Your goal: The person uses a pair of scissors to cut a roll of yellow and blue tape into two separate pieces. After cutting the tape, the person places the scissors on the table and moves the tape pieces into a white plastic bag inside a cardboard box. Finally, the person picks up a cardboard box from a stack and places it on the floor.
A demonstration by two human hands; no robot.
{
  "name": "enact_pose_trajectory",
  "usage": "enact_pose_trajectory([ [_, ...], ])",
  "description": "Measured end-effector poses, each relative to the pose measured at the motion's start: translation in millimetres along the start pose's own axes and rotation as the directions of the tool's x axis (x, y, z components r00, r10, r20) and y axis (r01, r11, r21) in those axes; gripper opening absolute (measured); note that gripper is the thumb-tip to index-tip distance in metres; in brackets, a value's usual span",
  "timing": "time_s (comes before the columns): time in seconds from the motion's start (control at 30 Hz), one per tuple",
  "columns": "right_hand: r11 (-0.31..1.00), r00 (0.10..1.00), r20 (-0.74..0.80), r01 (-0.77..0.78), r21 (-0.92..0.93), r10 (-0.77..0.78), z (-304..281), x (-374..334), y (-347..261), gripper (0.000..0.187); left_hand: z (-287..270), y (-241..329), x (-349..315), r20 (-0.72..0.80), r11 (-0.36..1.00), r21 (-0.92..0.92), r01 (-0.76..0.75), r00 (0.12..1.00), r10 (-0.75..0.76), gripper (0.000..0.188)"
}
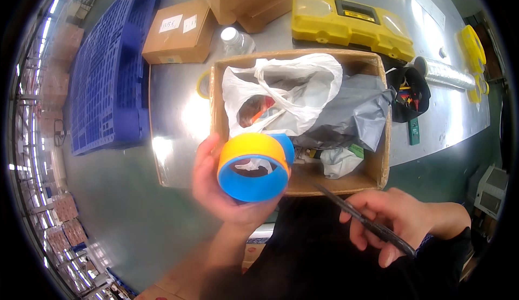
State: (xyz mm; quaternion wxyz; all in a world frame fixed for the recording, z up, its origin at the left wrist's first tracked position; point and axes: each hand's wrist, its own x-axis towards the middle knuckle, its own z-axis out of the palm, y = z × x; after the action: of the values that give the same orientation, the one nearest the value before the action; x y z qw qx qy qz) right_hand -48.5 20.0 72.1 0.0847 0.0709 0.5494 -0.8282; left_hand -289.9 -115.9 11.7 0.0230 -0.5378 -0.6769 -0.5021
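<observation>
My left hand [216, 192] is wrapped round a wide ring [253, 187], orange outside and blue inside, with a blue piece sticking out at its upper right. I hold it over the near left corner of an open cardboard box [383, 165]. Inside the box lie a white plastic bag [308, 110] with its handles up, a grey plastic bag [351, 105] and a crumpled white wrapper [340, 162]. Between the fingers of my right hand [394, 219] is a long, slim dark tool [373, 225], its tip toward the ring; its exact kind is unclear.
Behind the box are a yellow toolbox [351, 24], a clear bottle [237, 41] and closed cartons [181, 32]. A black pouch of tools [408, 94] and a silvery roll [446, 74] lie to the right on the metal table [181, 159]. A blue plastic pallet [111, 67] stands at left.
</observation>
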Motion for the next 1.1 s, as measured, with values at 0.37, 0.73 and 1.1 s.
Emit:
enact_pose_trajectory([
  [0.37,0.469,0.948,-0.307,-0.234,-0.852,-0.085,-1.5,-8.4,-49.3,0.073,-11.0,7.4,13.1,0.102,0.992,0.124,-0.031,0.995,0.019,0.089],
  [0.73,0.293,0.972,-0.231,-0.208,-0.933,-0.046,-1.3,-6.8,-61.1,0.066,-18.9,15.0,14.7,0.182,0.946,0.238,-0.219,0.967,0.178,0.08],
  [1.1,0.285,0.975,-0.2,-0.218,-0.933,0.091,-1.2,8.8,-77.3,0.05,-19.3,4.1,14.5,0.293,0.947,0.042,-0.318,0.91,0.293,0.078],
])
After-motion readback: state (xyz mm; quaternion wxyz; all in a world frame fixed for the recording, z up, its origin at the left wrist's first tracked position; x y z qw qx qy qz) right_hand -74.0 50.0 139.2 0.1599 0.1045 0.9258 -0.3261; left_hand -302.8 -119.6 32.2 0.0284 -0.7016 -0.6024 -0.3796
